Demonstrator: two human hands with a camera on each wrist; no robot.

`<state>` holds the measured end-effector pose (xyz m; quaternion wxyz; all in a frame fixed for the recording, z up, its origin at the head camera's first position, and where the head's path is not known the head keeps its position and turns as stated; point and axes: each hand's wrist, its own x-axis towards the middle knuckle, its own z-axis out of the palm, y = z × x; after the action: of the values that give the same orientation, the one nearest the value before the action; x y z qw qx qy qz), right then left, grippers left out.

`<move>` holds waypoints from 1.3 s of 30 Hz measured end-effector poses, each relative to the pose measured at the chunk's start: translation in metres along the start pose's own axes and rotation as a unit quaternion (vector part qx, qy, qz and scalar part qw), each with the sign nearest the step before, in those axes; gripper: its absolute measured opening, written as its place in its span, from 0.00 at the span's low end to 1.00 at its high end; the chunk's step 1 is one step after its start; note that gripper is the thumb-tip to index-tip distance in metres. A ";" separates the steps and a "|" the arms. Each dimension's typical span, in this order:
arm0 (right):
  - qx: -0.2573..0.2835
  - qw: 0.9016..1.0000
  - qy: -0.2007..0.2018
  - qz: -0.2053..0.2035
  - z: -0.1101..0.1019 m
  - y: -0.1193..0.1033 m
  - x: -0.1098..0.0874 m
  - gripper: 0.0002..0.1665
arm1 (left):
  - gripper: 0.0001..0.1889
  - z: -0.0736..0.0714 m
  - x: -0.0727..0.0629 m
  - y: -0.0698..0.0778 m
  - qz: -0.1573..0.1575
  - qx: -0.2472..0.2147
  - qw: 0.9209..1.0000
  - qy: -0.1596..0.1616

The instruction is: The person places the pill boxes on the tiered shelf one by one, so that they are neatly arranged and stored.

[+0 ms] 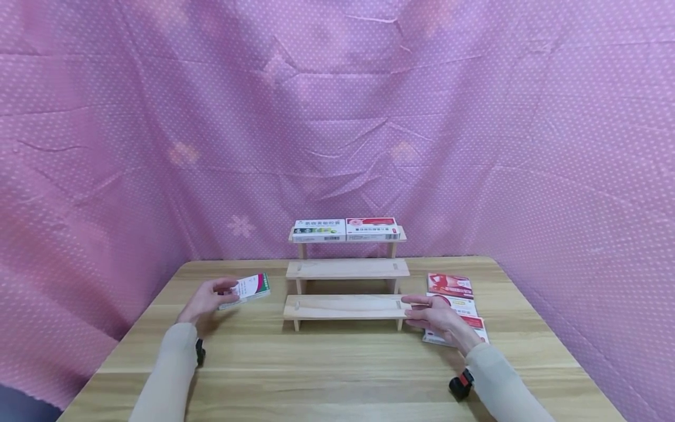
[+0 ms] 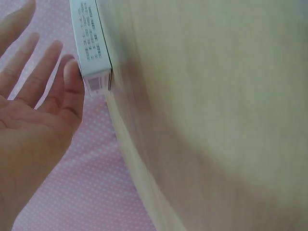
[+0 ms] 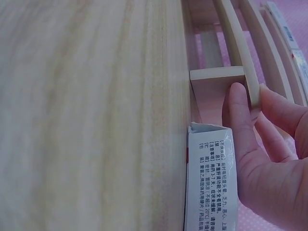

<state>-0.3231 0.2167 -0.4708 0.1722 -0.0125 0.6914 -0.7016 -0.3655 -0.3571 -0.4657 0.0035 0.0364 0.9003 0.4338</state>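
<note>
A three-step wooden display stand [image 1: 348,305] stands mid-table. My right hand [image 1: 437,319] pinches the right end of its lowest step; in the right wrist view the thumb lies along one face of the plank and a finger [image 3: 238,103] against the other. Just below that hand is a white medicine box [image 3: 209,178] with printed text. On the left, my left hand [image 1: 208,296] is over the near end of a white medicine box [image 1: 250,288] with green and magenta corners. Its fingers are spread and loosely bent, the outermost finger [image 2: 73,89] right at the box's side.
Two medicine boxes, one white and green [image 1: 319,230], one red and white [image 1: 372,228], lie side by side on the top step. Right of the stand lie a red box [image 1: 450,284] and white-and-red boxes [image 1: 477,337], partly behind my right hand. A pink dotted curtain [image 1: 337,129] surrounds the table.
</note>
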 end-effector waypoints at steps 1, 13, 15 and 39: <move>0.002 1.000 0.001 0.001 0.000 0.000 0.000 0.28 | 0.29 -0.001 0.001 -0.001 -0.007 0.000 1.000 0.000; 0.006 1.000 0.001 0.005 0.001 -0.001 -0.002 0.27 | 0.33 -0.004 0.003 -0.004 -0.054 0.011 0.998 -0.013; 0.006 1.000 -0.001 0.004 0.001 -0.001 -0.002 0.27 | 0.33 -0.003 0.004 -0.005 -0.052 0.014 0.998 -0.015; 0.008 1.000 0.000 0.001 0.001 -0.001 -0.002 0.28 | 0.31 0.001 0.008 -0.009 -0.026 0.037 0.998 -0.044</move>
<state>-0.3213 0.2160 -0.4689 0.1733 -0.0106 0.6860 -0.7066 -0.3738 -0.3614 -0.4726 0.0528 0.0322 0.9154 0.3978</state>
